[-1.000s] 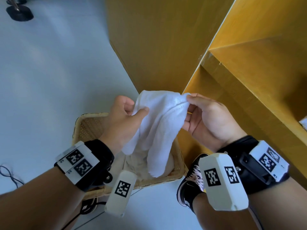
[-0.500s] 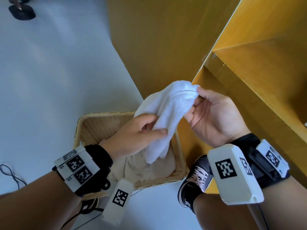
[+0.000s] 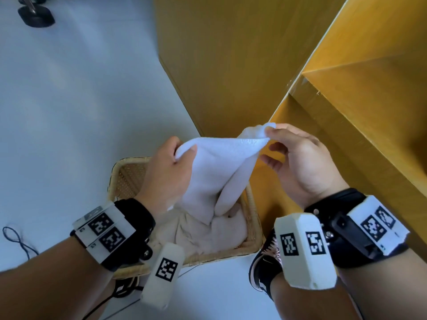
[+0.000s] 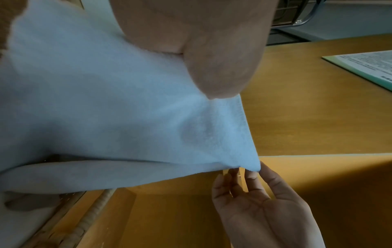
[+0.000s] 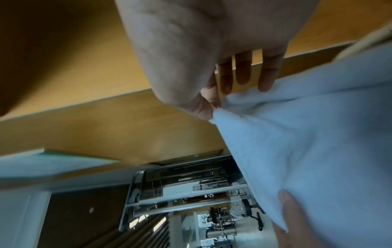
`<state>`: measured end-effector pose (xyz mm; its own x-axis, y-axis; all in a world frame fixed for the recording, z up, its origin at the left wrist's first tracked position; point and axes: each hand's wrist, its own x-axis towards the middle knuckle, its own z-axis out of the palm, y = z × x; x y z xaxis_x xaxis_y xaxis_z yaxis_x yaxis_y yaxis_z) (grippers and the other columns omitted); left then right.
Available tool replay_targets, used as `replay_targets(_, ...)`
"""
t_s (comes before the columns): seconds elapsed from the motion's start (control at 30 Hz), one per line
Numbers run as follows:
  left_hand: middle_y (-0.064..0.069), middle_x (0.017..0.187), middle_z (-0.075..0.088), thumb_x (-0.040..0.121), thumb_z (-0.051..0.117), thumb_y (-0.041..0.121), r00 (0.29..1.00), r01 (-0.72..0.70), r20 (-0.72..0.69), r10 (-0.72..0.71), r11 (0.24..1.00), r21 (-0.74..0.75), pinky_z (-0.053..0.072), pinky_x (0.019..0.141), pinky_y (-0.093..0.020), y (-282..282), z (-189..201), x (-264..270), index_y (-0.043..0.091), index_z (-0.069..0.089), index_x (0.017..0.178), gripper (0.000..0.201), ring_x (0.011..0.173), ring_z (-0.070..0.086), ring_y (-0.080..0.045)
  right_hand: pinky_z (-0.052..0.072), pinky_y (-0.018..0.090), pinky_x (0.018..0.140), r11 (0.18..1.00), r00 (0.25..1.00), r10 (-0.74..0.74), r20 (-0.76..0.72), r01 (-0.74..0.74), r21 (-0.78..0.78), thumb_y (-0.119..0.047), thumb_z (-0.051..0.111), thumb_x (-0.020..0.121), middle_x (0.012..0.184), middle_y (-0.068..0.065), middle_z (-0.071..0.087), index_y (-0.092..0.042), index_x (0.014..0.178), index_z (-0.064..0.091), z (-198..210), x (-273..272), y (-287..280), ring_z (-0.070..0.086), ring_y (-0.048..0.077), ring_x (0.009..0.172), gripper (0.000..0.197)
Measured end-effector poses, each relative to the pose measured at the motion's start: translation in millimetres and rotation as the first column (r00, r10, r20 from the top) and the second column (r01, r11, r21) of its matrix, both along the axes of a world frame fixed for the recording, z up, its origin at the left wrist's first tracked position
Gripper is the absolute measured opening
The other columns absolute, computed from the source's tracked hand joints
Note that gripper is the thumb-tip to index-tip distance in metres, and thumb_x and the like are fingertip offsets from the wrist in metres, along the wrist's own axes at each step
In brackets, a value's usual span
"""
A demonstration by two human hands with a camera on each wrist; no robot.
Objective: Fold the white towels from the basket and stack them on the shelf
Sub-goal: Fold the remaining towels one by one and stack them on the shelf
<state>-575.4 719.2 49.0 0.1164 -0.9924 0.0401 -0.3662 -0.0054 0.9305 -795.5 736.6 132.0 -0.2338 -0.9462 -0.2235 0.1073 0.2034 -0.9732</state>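
Two hands pinch one white towel (image 3: 215,167) | left hand (image 3: 166,176) at 9 o'clock corner, right hand (image 3: 300,162) at 3 o'clock corner | soft, light, limp: best held by corners.

head cam looks steeply down and forward from above both forearms; takes in the floor, basket (image 3: 250,218) and shelf (image 3: 360,116); left wrist cam sits close under the left hand (image 4: 197,43), facing along it toward the shelf, towel (image 4: 118,117) filling the near field, right hand (image 4: 260,206) beyond; right wrist cam is close under the right hand (image 5: 203,43), view rolled, somewhat blurred; all three views share the towel, both hands and the shelf wood
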Motion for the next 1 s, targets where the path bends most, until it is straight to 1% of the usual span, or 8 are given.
replay_targets(0.2,0.010,0.076,0.046,0.084,0.068,0.035,0.998,0.018,-0.065,-0.013,0.997,0.074,0.039,0.062,-0.033,1.8,2.8,-1.0,0.027,0.043,0.084,0.026,0.059,0.040,-0.004,0.051,0.027,0.088,0.978,0.976,0.165,-0.145,-0.181,-0.101,-0.009,0.063,0.101,0.092,0.007,0.073,-0.019,0.078,0.074,-3.7,9.8,4.8,0.066,0.011,0.088,0.027)
replay_targets(0.37,0.025,0.100,0.064,0.052,0.089,0.072,0.961,0.274,-0.023,-0.276,0.937,0.216,0.050,0.063,-0.028,15.5,3.6,-6.4,0.056,0.046,0.113,0.076,0.088,0.063,0.006,0.053,0.056,0.100,0.967,0.960,0.209,-0.187,-0.231,-0.110,-0.009,0.066,0.102,0.105,0.026,0.074,0.002,0.094,0.073,-8.1,25.7,8.4,0.067,0.027,0.095,0.015)
replay_targets(0.57,0.008,0.097,0.075,0.089,0.060,0.052,0.953,0.292,0.053,-0.297,0.952,0.086,0.058,0.083,-0.050,17.4,10.4,-14.2,0.030,0.067,0.108,0.030,0.093,0.071,-0.017,0.059,0.050,0.101,0.942,0.943,0.292,-0.160,-0.312,-0.120,-0.013,0.065,0.103,0.103,0.018,0.079,0.001,0.100,0.077,-6.3,37.9,11.0,0.073,0.042,0.105,0.018)
replay_targets(0.7,0.022,0.094,0.077,0.100,0.062,0.031,0.941,0.243,-0.269,-0.206,0.963,0.114,0.052,0.071,-0.013,13.8,14.3,-14.7,0.035,0.076,0.102,0.015,0.090,0.070,0.005,0.059,0.036,0.085,0.964,0.968,0.229,-0.101,-0.240,-0.115,-0.013,0.058,0.107,0.092,0.008,0.073,-0.002,0.097,0.075,-4.5,34.2,6.2,0.065,0.017,0.084,0.023)
replay_targets(0.73,0.026,0.089,0.075,0.098,0.063,0.032,0.937,0.214,-0.312,-0.159,0.965,0.151,0.050,0.072,-0.014,12.0,16.2,-14.0,0.041,0.076,0.095,0.016,0.086,0.068,0.009,0.059,0.036,0.083,0.972,0.975,0.203,-0.094,-0.212,-0.099,-0.012,0.058,0.107,0.093,0.007,0.073,0.000,0.097,0.074,-4.9,31.5,4.5,0.064,0.017,0.083,0.022)
replay_targets(0.8,0.025,0.091,0.075,0.086,0.063,0.040,0.926,0.170,-0.369,-0.076,0.959,0.229,0.053,0.086,-0.032,8.4,18.1,-11.1,0.050,0.075,0.090,0.016,0.095,0.069,0.004,0.058,0.035,0.080,0.980,0.972,0.186,-0.140,-0.194,-0.047,-0.009,0.060,0.104,0.093,0.006,0.074,0.003,0.099,0.072,-6.4,25.3,1.9,0.064,0.017,0.082,0.017)
replay_targets(0.9,0.003,0.113,0.078,0.078,0.065,0.042,0.842,0.174,-0.539,0.024,0.933,0.314,0.049,0.108,-0.059,7.6,26.0,-7.0,0.035,0.076,0.107,0.032,0.116,0.070,-0.023,0.056,0.030,0.084,0.951,0.895,0.306,-0.325,-0.302,0.066,-0.006,0.066,0.099,0.095,0.003,0.075,-0.009,0.099,0.076,-12.7,19.4,3.9,0.066,0.011,0.085,0.010)
replay_targets(1.0,-0.014,0.126,0.073,0.080,0.059,0.038,0.753,0.241,-0.657,0.035,0.914,0.325,0.045,0.111,-0.061,6.8,32.3,-5.1,0.015,0.068,0.120,0.047,0.124,0.067,-0.032,0.056,0.029,0.088,0.891,0.783,0.451,-0.429,-0.421,0.168,-0.010,0.076,0.094,0.104,-0.004,0.076,-0.020,0.103,0.076,-21.0,21.8,9.2,0.069,0.013,0.093,0.013)
